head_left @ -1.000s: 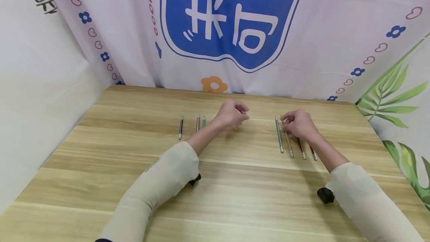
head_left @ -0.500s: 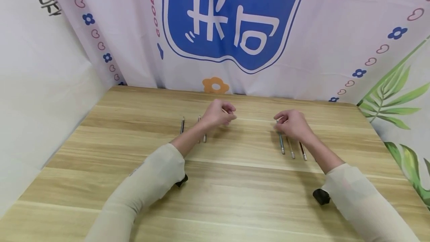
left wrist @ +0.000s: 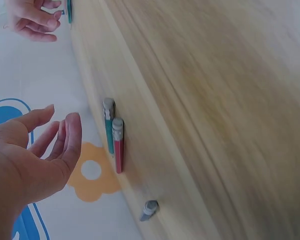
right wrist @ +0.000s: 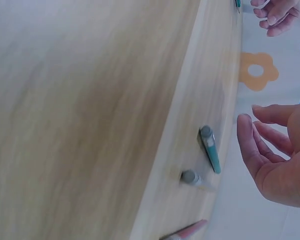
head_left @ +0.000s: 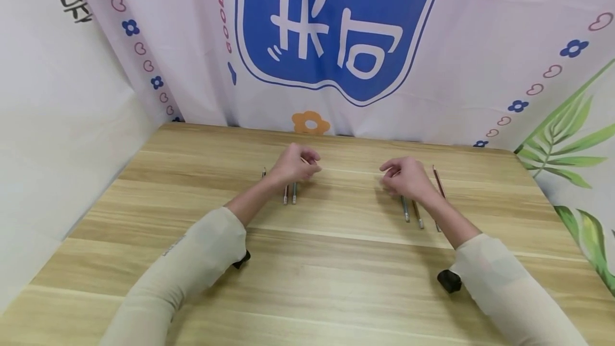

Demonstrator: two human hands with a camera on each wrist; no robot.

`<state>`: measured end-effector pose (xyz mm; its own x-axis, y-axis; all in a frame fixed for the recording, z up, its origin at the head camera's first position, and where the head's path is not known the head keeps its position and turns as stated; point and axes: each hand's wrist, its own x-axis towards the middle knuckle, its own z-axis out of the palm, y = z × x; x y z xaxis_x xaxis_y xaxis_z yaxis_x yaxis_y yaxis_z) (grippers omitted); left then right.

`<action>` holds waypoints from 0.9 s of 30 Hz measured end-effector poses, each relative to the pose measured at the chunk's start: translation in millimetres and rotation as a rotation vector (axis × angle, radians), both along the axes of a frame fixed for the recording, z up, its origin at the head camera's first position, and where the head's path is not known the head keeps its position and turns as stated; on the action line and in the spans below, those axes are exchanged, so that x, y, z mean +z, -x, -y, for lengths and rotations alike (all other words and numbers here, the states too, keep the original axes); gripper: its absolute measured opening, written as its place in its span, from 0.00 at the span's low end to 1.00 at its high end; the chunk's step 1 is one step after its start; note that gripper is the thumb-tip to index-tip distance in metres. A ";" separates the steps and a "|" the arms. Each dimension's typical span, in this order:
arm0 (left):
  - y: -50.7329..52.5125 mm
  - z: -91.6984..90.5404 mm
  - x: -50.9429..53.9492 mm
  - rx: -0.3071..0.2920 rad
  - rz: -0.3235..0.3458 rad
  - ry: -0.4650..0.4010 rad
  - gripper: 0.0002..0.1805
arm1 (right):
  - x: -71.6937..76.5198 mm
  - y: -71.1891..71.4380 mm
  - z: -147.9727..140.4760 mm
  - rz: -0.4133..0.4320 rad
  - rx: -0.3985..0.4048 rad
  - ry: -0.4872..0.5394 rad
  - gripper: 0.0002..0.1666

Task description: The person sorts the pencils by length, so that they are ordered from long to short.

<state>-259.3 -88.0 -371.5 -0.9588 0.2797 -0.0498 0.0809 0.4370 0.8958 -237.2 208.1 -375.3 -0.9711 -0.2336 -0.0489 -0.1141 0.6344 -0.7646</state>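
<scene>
My left hand [head_left: 295,163] hovers over the left group of pencils, its fingers loosely bent with nothing between them. Partly under that hand and forearm lie a teal pencil [head_left: 294,194], a red pencil [head_left: 285,195] and a dark pencil [head_left: 263,172]. To the right, my right hand [head_left: 406,178] hangs with relaxed, bare fingers above the second group. There I see a teal pencil [head_left: 405,210], a yellowish pencil [head_left: 418,215] and a dark red pencil [head_left: 438,179], with another eraser end [head_left: 438,227] beside my forearm. Both wrist views show thumb and fingertips apart, off the pencils.
The pencils lie on a wood-grain table [head_left: 317,282]. Its back edge meets a hanging printed cloth [head_left: 192,41] with a blue shield. A white wall covering [head_left: 62,122] borders the left, and leaf-printed fabric [head_left: 567,138] the right.
Both hands have drifted left, the left one farther. A dark red pencil at the far right has come out from behind my right hand. The pencils appear to stay in place.
</scene>
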 end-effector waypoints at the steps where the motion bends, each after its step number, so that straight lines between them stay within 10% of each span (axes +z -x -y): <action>1: 0.3 1.5 -0.3 0.001 -0.001 -0.003 0.16 | -0.3 0.6 1.6 0.003 0.001 0.009 0.18; 27: -0.3 37.7 1.0 0.058 -0.014 0.031 0.16 | -4.2 5.2 35.0 0.006 0.048 0.042 0.18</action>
<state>-259.0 -125.7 -370.6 -0.9740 0.2221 -0.0440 0.0671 0.4691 0.8806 -242.4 173.0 -379.5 -0.9584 -0.2820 -0.0442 -0.1387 0.5955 -0.7913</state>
